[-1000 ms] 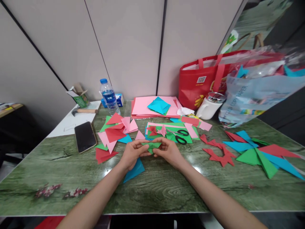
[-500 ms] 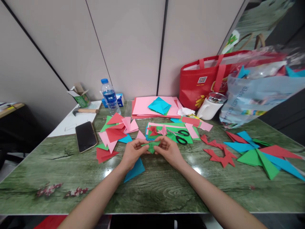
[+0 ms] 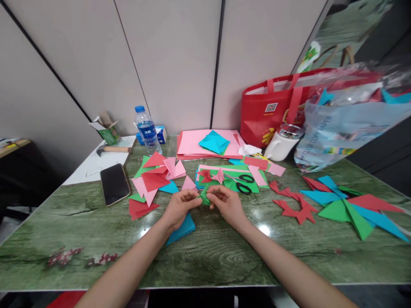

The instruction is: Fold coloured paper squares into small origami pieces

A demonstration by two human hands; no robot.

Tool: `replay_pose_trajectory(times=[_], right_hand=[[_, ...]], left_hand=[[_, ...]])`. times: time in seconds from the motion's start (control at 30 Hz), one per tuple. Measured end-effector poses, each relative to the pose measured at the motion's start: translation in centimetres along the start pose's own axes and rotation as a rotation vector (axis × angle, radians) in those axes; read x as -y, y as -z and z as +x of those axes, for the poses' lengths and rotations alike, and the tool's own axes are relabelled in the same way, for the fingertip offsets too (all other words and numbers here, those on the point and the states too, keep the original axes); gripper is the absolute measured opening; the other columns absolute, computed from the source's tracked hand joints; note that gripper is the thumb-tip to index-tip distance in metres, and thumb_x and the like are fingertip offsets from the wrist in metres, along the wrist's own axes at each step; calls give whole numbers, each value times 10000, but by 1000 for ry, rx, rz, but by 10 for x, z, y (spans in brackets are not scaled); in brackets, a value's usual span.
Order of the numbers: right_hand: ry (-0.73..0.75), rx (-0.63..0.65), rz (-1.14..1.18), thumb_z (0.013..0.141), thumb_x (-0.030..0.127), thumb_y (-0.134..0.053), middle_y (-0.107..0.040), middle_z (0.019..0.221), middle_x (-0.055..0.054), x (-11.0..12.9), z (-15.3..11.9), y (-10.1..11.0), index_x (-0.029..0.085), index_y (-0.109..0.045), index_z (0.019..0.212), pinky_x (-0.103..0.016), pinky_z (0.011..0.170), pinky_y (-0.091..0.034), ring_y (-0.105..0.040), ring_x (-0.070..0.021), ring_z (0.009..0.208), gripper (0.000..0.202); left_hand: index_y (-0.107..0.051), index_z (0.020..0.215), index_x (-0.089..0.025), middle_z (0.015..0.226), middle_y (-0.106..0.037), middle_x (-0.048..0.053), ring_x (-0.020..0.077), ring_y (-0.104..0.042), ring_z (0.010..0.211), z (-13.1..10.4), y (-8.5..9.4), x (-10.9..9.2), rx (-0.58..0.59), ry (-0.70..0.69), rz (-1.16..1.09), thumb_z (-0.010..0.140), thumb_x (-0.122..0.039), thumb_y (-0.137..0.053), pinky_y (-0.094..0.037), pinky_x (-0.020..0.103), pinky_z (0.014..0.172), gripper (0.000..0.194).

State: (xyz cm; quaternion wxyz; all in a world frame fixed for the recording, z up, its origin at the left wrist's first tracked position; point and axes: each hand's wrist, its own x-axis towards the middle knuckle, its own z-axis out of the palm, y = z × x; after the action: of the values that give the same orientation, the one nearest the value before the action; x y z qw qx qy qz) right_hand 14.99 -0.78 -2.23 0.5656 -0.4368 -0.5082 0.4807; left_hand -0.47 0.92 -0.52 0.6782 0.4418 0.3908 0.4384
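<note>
A small folded green paper [image 3: 204, 196] is pinched between both hands, above the middle of the table. My left hand [image 3: 180, 208] grips its left side with thumb and fingers. On its right side, my right hand [image 3: 227, 206] has thumb and fingertips closed on it. A blue folded paper [image 3: 182, 230] lies partly under my left wrist. Just behind the hands are black-handled scissors [image 3: 244, 188] on green sheets, beside small red [image 3: 205, 175] and pink [image 3: 218, 176] folded pieces. Fingertips hide part of the green paper.
Left: folded papers [image 3: 156, 179], phone [image 3: 114, 184], hammer [image 3: 117, 149], bottle [image 3: 147, 130]. Behind: pink sheets [image 3: 189, 143] with a blue folded piece [image 3: 214, 142]. Right: mug [image 3: 281, 144], red bag [image 3: 257, 115], plastic bag [image 3: 340, 132], red paper ring [image 3: 293, 206], crossed paper strips [image 3: 345, 203].
The green paper has turned from a wide shape to a more upright, pointed one between my fingers. My fingertips have shifted slightly around it.
</note>
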Motion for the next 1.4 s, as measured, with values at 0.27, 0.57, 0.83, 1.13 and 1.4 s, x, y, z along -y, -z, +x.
replay_pose_trajectory(times=[0.27,0.57,0.83,1.13,1.4], right_hand=[[331,104,-370,763,259,-625,-626,947,-53,4,-7,-1,288,-672,1001,-337,729,-499,-596,-200,849,245],[89,40,-203,753,260,-610,-684,827,-33,-2,-5,-1,241,-665,950,-327,619,-523,-624,-181,647,205],[180,36,-320,752,275,-612,-642,812,-47,5,-1,5,193,-650,812,-271,615,-479,-589,-176,750,108],[193,72,-381,774,258,-571,-560,653,-5,11,-4,0,180,-561,678,-241,557,-418,-523,-135,611,125],[274,66,-442,792,272,-555,-486,581,16,10,-5,4,176,-516,580,-234,530,-364,-457,-114,554,236]], left_hand=[[-638,624,-130,622,-599,-17,87,-536,580,-1,-2,5,-78,-52,-6,500,-179,-791,-432,205,581,202],[-688,785,-156,839,-660,40,153,-595,782,1,0,0,-116,-253,284,592,-205,-739,-469,247,706,206],[-671,623,-135,570,-638,5,118,-552,519,-4,-6,-5,-143,-165,411,595,-215,-708,-450,217,510,92],[-642,602,-134,490,-599,-12,98,-512,440,-6,-7,-5,-31,-76,369,600,-226,-704,-421,205,448,111],[-603,603,-130,488,-584,-14,82,-502,432,-9,-11,-7,80,-52,394,645,-278,-679,-392,188,444,172]])
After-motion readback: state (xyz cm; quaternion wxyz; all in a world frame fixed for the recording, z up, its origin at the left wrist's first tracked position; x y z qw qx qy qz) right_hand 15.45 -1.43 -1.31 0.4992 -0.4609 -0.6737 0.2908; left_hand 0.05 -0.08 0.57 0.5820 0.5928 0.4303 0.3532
